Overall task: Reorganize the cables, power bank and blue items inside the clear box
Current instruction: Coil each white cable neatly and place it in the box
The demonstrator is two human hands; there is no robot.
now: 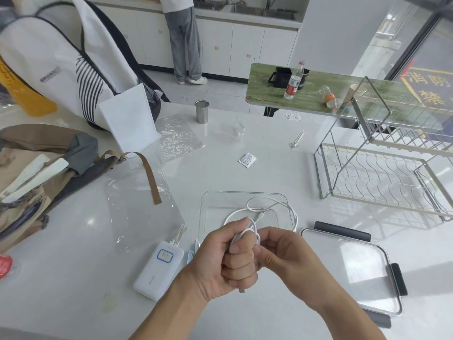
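White counter (282,153); L hand (220,263) fisted on limp white cable (282,207), R hand (282,253) pinching its loop; light, floppy, best gripped at coil, over clear box (203,212).

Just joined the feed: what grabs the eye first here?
Front and centre, the left hand grips a coiled white cable that the right hand pinches, over the clear box. The white power bank lies left; the box lid right.

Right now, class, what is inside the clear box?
Loops of the white cable hang over or in the clear box; its floor looks otherwise bare. The hands, left hand and right hand, cover its near edge.
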